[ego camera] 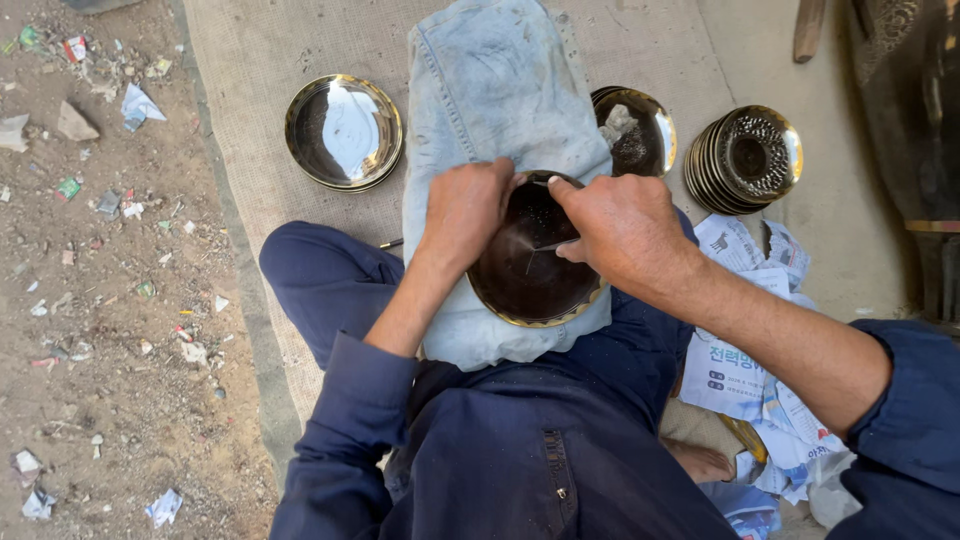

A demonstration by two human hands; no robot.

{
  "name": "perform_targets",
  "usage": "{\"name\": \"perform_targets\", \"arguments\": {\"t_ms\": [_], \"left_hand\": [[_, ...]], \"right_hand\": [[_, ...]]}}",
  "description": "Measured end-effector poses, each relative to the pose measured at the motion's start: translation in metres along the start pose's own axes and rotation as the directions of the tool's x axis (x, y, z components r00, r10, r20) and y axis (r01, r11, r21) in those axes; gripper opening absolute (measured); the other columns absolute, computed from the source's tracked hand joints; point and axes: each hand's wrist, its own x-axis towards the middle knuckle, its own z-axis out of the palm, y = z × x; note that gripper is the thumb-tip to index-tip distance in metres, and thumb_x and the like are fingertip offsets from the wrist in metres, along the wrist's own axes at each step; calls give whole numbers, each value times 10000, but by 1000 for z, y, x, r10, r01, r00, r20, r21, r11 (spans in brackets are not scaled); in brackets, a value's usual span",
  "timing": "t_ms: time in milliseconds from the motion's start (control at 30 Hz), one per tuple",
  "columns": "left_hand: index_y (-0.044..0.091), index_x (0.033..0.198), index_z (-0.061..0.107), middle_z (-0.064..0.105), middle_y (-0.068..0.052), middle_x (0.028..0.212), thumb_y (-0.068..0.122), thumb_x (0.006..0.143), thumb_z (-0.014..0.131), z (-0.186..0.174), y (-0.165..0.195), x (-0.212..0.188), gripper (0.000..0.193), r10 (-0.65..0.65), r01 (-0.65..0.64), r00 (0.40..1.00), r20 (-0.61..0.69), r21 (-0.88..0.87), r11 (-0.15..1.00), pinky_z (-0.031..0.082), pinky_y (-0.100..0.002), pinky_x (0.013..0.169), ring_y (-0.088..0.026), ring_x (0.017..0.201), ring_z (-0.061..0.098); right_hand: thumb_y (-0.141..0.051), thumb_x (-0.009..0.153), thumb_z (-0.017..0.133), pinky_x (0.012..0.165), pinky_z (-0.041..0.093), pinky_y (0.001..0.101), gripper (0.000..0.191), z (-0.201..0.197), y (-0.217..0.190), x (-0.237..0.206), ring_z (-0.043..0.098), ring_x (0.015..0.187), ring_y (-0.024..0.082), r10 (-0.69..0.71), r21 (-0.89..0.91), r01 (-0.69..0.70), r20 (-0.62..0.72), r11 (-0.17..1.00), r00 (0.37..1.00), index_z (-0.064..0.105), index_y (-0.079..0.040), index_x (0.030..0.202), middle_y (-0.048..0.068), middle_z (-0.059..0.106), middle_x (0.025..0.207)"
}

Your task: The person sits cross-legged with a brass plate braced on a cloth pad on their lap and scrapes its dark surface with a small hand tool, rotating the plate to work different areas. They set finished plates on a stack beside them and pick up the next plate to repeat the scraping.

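Dark blue trousers [520, 450] fill the foreground, a pale denim cloth [490, 90] draped over the lap. On it rests a dark round brass dish [525, 270], empty but for fine specks. Left hand [465, 210] clamps its rim; right hand [620, 225] is closed around a thin metal tool [548, 246] whose tip touches the dish's inside. Beyond, on burlap matting [260, 60], lie a shiny empty dish [343, 130], another dish holding crumpled grey scrap [622, 128], and stacked patterned dishes [745, 158].

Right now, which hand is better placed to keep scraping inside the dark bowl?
The right hand: it holds the thin tool, tip inside the dark bowl. The left hand grips the bowl's far rim, steadying it on the denim cloth.
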Motion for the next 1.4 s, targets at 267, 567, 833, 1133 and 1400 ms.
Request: {"name": "perform_targets", "arguments": {"t_ms": [267, 567, 833, 1133, 1400], "left_hand": [[70, 816, 610, 634, -204, 664, 317, 1051, 567, -12, 45, -95, 343, -474, 480, 863, -175, -12, 877, 465, -534, 559, -430, 619, 634], [47, 843, 609, 658, -176, 710, 293, 1026, 594, -13, 13, -42, 307, -193, 202, 976, -100, 92, 975, 467, -545, 575, -429, 667, 642], [57, 824, 610, 640, -191, 681, 325, 1028, 598, -14, 18, -56, 337, -282, 286, 953, -115, 19, 958, 463, -544, 581, -434, 660, 633], [64, 797, 608, 647, -207, 671, 332, 1035, 594, -23, 34, -91, 359, -414, 414, 910, -34, 171, 894, 487, -549, 571, -440, 632, 645], [64, 849, 622, 676, -172, 769, 285, 997, 623, -4, 2, -10, 266, -41, 40, 997, -62, -24, 999, 483, -531, 626, -425, 734, 655]], "right_hand": [[-390, 668, 892, 574, 553, 456, 762, 1, 0, -3, 722, 684, 349, 50, 43, -51, 31, 998, 998, 649, -137, 1345, 156, 695, 712], [-390, 678, 884, 569, 558, 452, 775, 7, -4, 2, 728, 706, 337, 1, -36, -1, 10, 999, 1000, 637, -75, 1341, 143, 704, 746], [-384, 685, 885, 583, 567, 442, 772, 3, -4, -2, 730, 690, 325, 28, 15, -28, 9, 999, 1000, 639, -106, 1362, 144, 705, 727], [-384, 683, 885, 573, 568, 450, 784, 3, -7, 3, 731, 706, 330, 21, -27, -20, 56, 999, 998, 625, -89, 1361, 140, 709, 742], [-359, 670, 885, 594, 566, 448, 753, 3, -9, -1, 731, 722, 328, 1, 0, -1, -26, 1000, 1000, 652, -93, 1334, 137, 714, 761]]}}
